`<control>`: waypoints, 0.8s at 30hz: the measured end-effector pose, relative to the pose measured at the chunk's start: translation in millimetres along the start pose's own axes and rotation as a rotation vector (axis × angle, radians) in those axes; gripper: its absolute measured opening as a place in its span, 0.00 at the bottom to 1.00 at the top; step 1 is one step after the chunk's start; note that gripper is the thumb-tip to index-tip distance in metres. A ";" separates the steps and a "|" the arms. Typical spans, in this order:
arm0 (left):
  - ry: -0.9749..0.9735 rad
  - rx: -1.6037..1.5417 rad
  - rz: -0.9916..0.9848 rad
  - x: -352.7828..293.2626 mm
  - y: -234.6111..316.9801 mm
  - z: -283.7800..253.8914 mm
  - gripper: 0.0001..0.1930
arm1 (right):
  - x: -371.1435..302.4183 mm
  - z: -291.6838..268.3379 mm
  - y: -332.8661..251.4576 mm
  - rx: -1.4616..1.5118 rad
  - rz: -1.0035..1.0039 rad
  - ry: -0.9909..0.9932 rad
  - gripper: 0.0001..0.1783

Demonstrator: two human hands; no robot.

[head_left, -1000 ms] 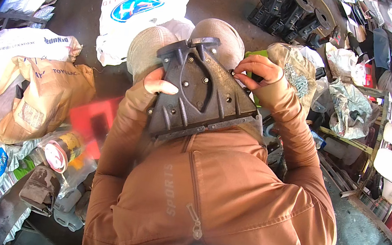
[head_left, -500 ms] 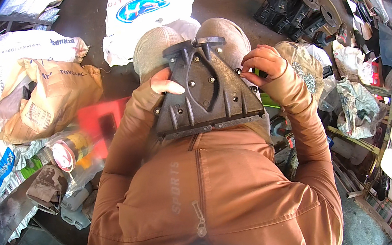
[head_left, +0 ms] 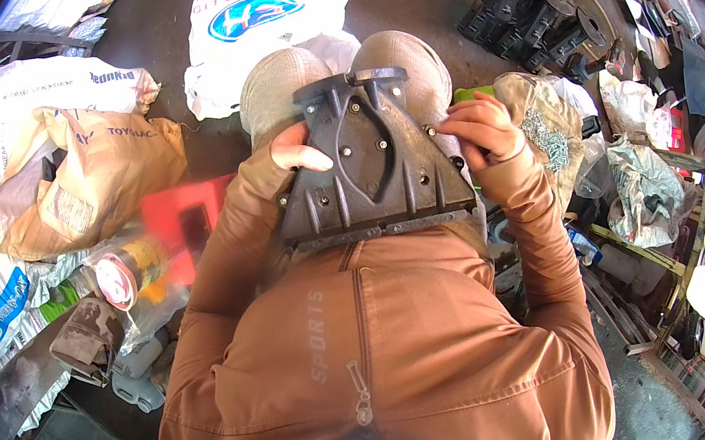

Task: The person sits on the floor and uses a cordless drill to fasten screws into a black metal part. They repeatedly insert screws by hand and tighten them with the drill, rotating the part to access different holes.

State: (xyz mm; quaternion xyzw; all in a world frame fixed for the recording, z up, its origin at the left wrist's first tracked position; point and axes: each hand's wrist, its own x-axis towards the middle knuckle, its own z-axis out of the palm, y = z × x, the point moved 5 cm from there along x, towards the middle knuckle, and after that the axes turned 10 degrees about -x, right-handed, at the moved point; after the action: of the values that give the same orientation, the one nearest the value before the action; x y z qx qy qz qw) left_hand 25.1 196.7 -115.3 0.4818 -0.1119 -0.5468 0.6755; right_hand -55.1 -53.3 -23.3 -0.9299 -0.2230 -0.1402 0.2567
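A black, ribbed, roughly triangular plastic part [head_left: 365, 159] rests on my lap and knees, its wide edge toward my body. Several small screws are set in its face and along its edges. My left hand [head_left: 297, 150] grips the left edge, thumb on top and fingers hidden underneath. At the right edge, my right hand [head_left: 484, 131] has its fingers pinched together at a screw [head_left: 431, 131] near the narrow end. Something bright green [head_left: 473, 93] shows behind that hand, mostly hidden. Just right of it, an open bag [head_left: 524, 100] holds many loose screws [head_left: 550, 141].
Beyond my knees stands a white printed sack [head_left: 262, 30]. Several black moulded parts [head_left: 530, 21] are stacked at the far right. Paper and plastic sacks [head_left: 99, 187], a red plastic item [head_left: 183, 220] and a tape roll [head_left: 115, 280] lie left. A cluttered metal rack [head_left: 677, 254] stands right.
My right hand has shifted slightly, its fingertips now up against the screw at the right edge. More of the screw bag and of the green thing's far end shows. My left hand stays put.
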 end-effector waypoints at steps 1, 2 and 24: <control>-0.010 -0.013 0.016 0.4 0.8 0.2 0.38 | -1.4 -1.0 1.5 0.004 0.024 0.019 0.22; 0.004 -0.023 0.019 -0.3 0.4 0.1 0.38 | -2.6 -3.4 3.3 0.014 0.055 0.060 0.23; 0.141 -0.150 0.049 -9.2 8.2 16.2 0.40 | -128.9 25.3 111.7 0.303 0.964 0.205 0.08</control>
State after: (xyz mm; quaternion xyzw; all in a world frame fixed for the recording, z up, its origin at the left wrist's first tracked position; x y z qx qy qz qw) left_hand 15.8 195.4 -97.2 0.4645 -0.0346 -0.5017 0.7289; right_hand -108.1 -169.7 -139.0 -0.8608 0.2393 -0.0626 0.4447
